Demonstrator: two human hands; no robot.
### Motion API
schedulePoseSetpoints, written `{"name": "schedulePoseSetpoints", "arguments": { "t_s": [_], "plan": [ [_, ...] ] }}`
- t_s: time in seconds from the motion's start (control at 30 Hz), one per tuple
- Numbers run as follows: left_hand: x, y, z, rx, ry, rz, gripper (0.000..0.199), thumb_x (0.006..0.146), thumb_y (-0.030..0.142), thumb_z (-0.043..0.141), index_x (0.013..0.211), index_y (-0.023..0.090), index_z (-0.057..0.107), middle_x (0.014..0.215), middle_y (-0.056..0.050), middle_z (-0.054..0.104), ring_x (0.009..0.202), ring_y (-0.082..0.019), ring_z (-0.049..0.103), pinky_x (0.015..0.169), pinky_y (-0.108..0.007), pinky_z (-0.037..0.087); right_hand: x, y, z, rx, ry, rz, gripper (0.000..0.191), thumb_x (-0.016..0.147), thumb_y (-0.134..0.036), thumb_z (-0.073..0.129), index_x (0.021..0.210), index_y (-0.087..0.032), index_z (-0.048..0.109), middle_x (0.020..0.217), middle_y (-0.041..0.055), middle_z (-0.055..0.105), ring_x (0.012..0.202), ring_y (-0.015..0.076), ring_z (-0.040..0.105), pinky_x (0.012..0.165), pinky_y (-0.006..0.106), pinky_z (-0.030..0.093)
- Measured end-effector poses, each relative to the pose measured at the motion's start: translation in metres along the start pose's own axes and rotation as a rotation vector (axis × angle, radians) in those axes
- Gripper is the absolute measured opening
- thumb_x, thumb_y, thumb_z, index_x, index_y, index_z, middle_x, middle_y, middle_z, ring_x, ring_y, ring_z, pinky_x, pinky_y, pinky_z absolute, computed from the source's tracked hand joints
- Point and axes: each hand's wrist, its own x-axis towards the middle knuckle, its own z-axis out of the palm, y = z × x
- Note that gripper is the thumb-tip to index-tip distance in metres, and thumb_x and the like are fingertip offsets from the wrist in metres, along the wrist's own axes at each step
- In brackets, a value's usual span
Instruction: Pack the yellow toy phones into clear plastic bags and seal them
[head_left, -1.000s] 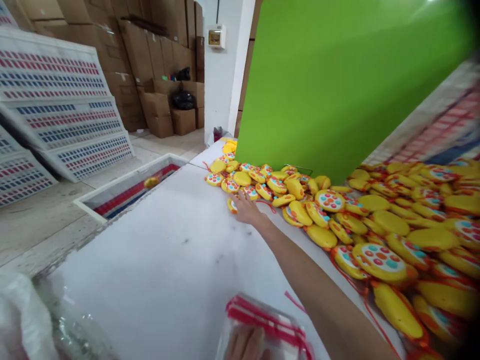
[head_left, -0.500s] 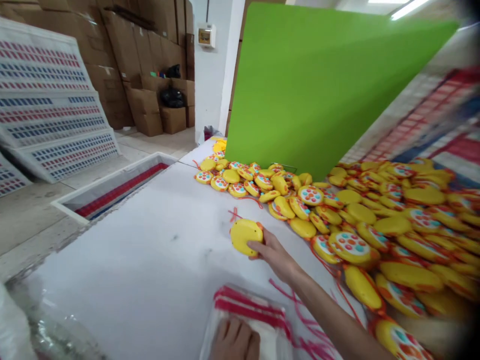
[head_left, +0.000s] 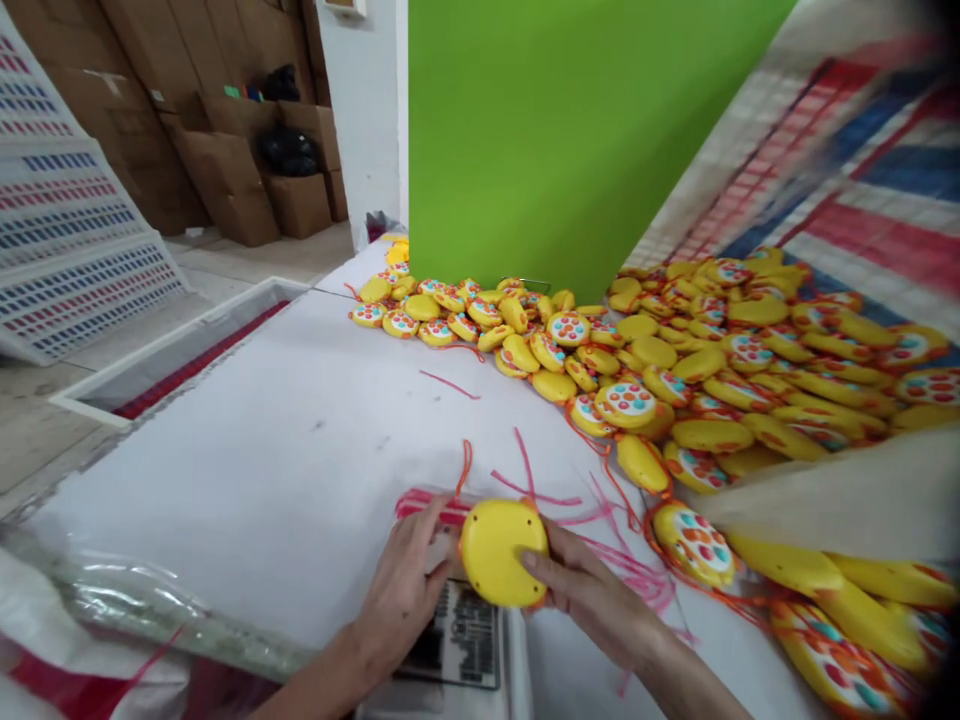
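A round yellow toy (head_left: 501, 553) shows its plain back with small dark holes, and an orange cord loop (head_left: 465, 468) rises near its upper left edge. My right hand (head_left: 581, 578) grips its right side, thumb across the back. Just left of the toy is my left hand (head_left: 405, 580), fingers curled and partly hidden at the tips; what they hold, if anything, cannot be made out. Beneath both hands lie a clear plastic bag with a pink-red top edge (head_left: 416, 503) and a dark printed card (head_left: 469, 640).
Many yellow toys (head_left: 652, 350) are heaped along the back and right of the white table (head_left: 262, 450). Pink ties (head_left: 630, 575) lie to the right. A green board (head_left: 555, 140) stands behind. Crates (head_left: 67, 220) and cartons (head_left: 232, 180) are at the left.
The camera view has shifted. My right hand has brought the yellow toy nearer, over the plastic bag. My left hand has moved up from the bag to beside the toy.
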Motion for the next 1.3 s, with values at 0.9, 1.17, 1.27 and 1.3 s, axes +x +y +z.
{"name": "schedulePoseSetpoints", "arguments": {
  "t_s": [0.9, 1.17, 1.27, 1.3],
  "plan": [
    [-0.002, 0.034, -0.052, 0.346, 0.184, 0.429, 0.019, 0.088, 0.015, 0.045, 0.075, 0.017, 0.059, 0.072, -0.002, 0.059, 0.074, -0.017, 0.050, 0.077, -0.035, 0.038, 0.017, -0.005, 0.013, -0.854, 0.125, -0.239, 0.047, 0.092, -0.043, 0.034, 0.132, -0.018, 0.030, 0.062, -0.0033, 0.050, 0.051, 0.0120, 0.048, 0.048, 0.022, 0.040],
    [0.000, 0.028, -0.074, -0.432, -0.075, -0.478, 0.034, 0.085, 0.045, 0.044, 0.084, 0.015, 0.059, 0.074, -0.003, 0.062, 0.073, -0.018, 0.058, 0.063, -0.025, 0.044, 0.015, -0.003, 0.015, -0.952, 0.165, -0.305, 0.051, 0.092, -0.042, 0.035, 0.137, -0.018, 0.030, 0.083, 0.0062, 0.064, 0.070, 0.0186, 0.059, 0.067, 0.030, 0.047],
    [0.011, 0.029, -0.058, -0.528, -0.053, -0.449, 0.027, 0.082, 0.038, 0.048, 0.075, 0.014, 0.058, 0.068, 0.000, 0.057, 0.065, -0.014, 0.053, 0.057, -0.021, 0.040, 0.015, -0.008, 0.016, -0.941, 0.143, -0.349, 0.048, 0.091, -0.039, 0.038, 0.136, -0.021, 0.035, 0.100, 0.0083, 0.066, 0.079, 0.0198, 0.062, 0.071, 0.029, 0.048],
    [0.015, 0.030, -0.055, -0.537, -0.037, -0.420, 0.025, 0.082, 0.034, 0.048, 0.071, 0.014, 0.057, 0.065, 0.001, 0.056, 0.063, -0.012, 0.051, 0.057, -0.020, 0.038, 0.015, -0.011, 0.016, -0.951, 0.144, -0.359, 0.047, 0.091, -0.038, 0.039, 0.136, -0.022, 0.036, 0.107, 0.0086, 0.065, 0.084, 0.0203, 0.063, 0.074, 0.029, 0.048]
  ]
}}
